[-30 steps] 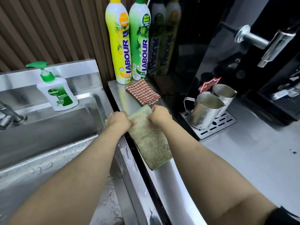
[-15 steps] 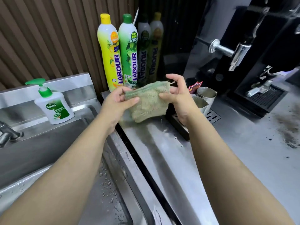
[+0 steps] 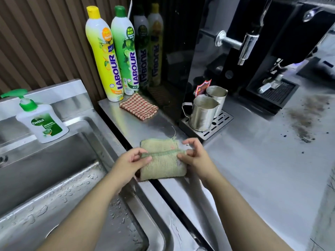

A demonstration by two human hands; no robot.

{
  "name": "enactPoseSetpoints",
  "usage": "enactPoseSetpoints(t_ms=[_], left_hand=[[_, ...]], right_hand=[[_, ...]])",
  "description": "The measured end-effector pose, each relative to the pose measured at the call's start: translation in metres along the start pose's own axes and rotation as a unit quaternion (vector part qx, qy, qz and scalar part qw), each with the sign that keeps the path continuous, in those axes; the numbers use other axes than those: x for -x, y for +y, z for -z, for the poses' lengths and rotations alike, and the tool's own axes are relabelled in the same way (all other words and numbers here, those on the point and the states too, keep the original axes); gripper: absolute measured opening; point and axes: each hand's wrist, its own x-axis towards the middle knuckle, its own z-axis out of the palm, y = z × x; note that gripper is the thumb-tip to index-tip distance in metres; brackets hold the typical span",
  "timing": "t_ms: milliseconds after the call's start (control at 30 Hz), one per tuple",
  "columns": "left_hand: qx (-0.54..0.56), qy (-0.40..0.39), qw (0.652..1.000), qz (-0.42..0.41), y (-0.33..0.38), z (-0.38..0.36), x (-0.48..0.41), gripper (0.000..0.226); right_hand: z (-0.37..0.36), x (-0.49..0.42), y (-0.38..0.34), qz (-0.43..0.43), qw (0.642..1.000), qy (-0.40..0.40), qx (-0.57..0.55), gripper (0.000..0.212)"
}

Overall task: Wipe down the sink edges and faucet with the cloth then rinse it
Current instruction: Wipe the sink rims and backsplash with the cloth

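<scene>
A pale green terry cloth (image 3: 162,165) lies folded over on the steel counter just right of the sink rim (image 3: 116,142). My left hand (image 3: 131,163) pinches its left edge at the fold. My right hand (image 3: 194,156) pinches the right edge of the same fold. The steel sink basin (image 3: 54,187) fills the lower left, wet with droplets. The faucet is out of view.
A Dettol pump bottle (image 3: 40,122) stands on the sink's back ledge. Two Labour detergent bottles (image 3: 116,57) and a checked cloth (image 3: 138,107) sit at the counter's back. Two steel jugs (image 3: 204,113) stand on a drip grate beside a black coffee machine (image 3: 262,51).
The cloth was lifted off the counter edge, held spread in the air, and is now lowered onto the counter and folded in half between both hands.
</scene>
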Motion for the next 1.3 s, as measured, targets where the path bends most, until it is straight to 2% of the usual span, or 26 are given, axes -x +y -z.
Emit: enactPoseSetpoints(t_ms=[67, 133, 233, 333, 433, 500, 533, 600, 667, 700, 800, 833, 867, 967, 1033, 1133, 1233, 1300], left_hand=[[-0.04, 0.056, 0.998, -0.01, 0.001, -0.002, -0.024, 0.007], [-0.129, 0.102, 0.986, -0.02, -0.001, -0.003, -0.049, 0.01], [-0.292, 0.151, 0.944, -0.041, -0.007, -0.006, -0.074, 0.017], [-0.381, 0.163, 0.91, -0.019, -0.009, -0.008, -0.079, 0.032], [-0.444, 0.155, 0.883, -0.012, -0.01, -0.006, -0.079, 0.04], [-0.458, 0.148, 0.876, -0.02, -0.009, -0.005, -0.079, 0.036], [-0.451, 0.141, 0.881, -0.027, -0.007, -0.004, -0.079, 0.032], [-0.354, 0.116, 0.927, -0.053, -0.001, -0.003, -0.077, 0.019], [-0.203, 0.065, 0.974, -0.07, 0.008, 0.002, -0.068, 0.016], [-0.149, 0.047, 0.985, -0.078, 0.012, 0.006, -0.063, 0.016], [-0.02, 0.032, 0.994, -0.106, 0.028, 0.02, -0.041, 0.022], [0.02, 0.034, 0.993, -0.107, 0.031, 0.028, -0.03, 0.028], [0.044, 0.036, 0.994, -0.097, 0.031, 0.04, -0.019, 0.035], [0.034, 0.022, 0.998, -0.039, 0.019, 0.073, 0.018, 0.043], [0.054, 0.055, 0.996, -0.036, 0.008, 0.091, 0.045, 0.031], [0.116, 0.151, 0.979, -0.074, 0.0, 0.119, 0.083, 0.017], [0.158, 0.229, 0.954, -0.108, -0.005, 0.147, 0.12, 0.019], [0.208, 0.28, 0.93, -0.12, -0.015, 0.163, 0.143, 0.03]], right_hand=[[-0.01, -0.02, -0.006, 0.02, 0.995, 0.078, 0.065, 0.03], [-0.02, -0.037, -0.006, 0.038, 0.98, 0.122, 0.155, 0.029], [-0.028, -0.051, 0.003, 0.064, 0.941, 0.129, 0.306, 0.03], [-0.028, -0.055, 0.011, 0.088, 0.9, 0.142, 0.403, 0.035], [-0.025, -0.059, 0.009, 0.119, 0.829, 0.105, 0.536, 0.045], [-0.026, -0.063, 0.003, 0.137, 0.804, 0.047, 0.577, 0.047], [-0.028, -0.065, -0.001, 0.138, 0.796, 0.018, 0.589, 0.048], [-0.029, -0.069, -0.009, 0.126, 0.787, -0.031, 0.603, 0.05], [-0.027, -0.072, -0.022, 0.088, 0.799, -0.081, 0.589, 0.054], [-0.026, -0.072, -0.029, 0.08, 0.81, -0.11, 0.571, 0.049], [-0.032, -0.069, -0.048, 0.124, 0.852, -0.218, 0.459, 0.011], [-0.037, -0.064, -0.055, 0.129, 0.871, -0.251, 0.402, 0.015], [-0.045, -0.06, -0.061, 0.126, 0.886, -0.281, 0.346, 0.019], [-0.073, -0.048, -0.071, 0.108, 0.911, -0.336, 0.215, 0.011], [-0.097, -0.04, -0.072, 0.09, 0.915, -0.375, 0.119, 0.015], [-0.14, -0.028, -0.069, 0.06, 0.911, -0.407, 0.029, 0.024], [-0.196, -0.007, -0.062, 0.047, 0.906, -0.42, -0.015, 0.017], [-0.235, 0.009, -0.055, 0.047, 0.906, -0.418, -0.05, 0.015]])
